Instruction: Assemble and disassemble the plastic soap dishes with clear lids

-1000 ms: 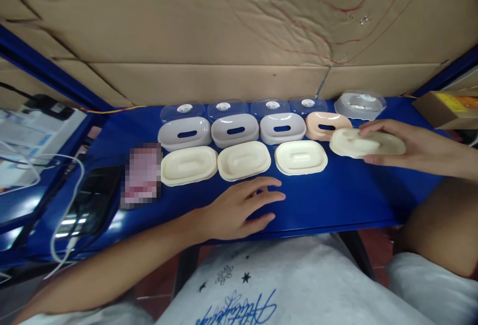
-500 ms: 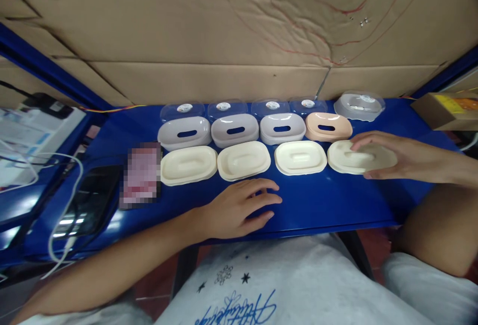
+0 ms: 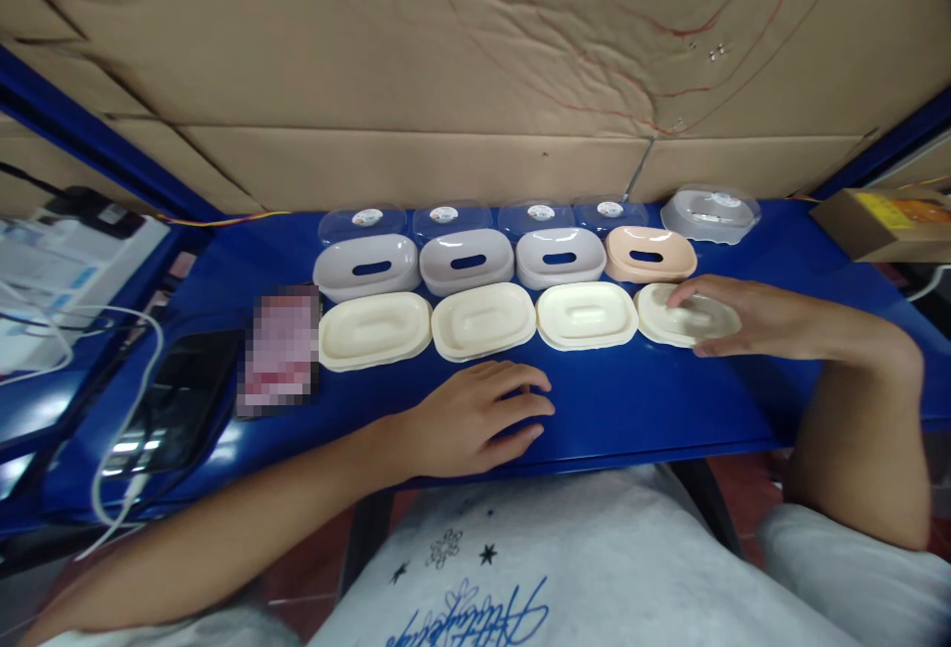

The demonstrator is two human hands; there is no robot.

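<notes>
My right hand (image 3: 750, 315) spans the rightmost cream oval tray (image 3: 656, 313), fingers at its far side and thumb at its near side. That tray touches, or nearly touches, another cream oval tray (image 3: 586, 314) on its left. Two more, a middle cream tray (image 3: 484, 320) and a leftmost cream tray (image 3: 375, 328), complete the front row. Just in front of the row, my left hand (image 3: 472, 419) rests on the blue table (image 3: 616, 404) with its fingers apart, holding nothing.
Behind stand several oval dishes with slotted bottoms, grey (image 3: 366, 266) and peach (image 3: 652, 254). Clear lids (image 3: 446, 221) line the back, beside a lidded grey box (image 3: 711, 214). A pixelated pink item (image 3: 278, 350), a black phone (image 3: 174, 399) and a white cable (image 3: 96, 488) lie left; a carton (image 3: 884, 226) stands right.
My right hand has moved left with the rightmost cream tray, and the tray beside it has shifted slightly left, so the gaps in the row have closed. My left hand has barely moved.
</notes>
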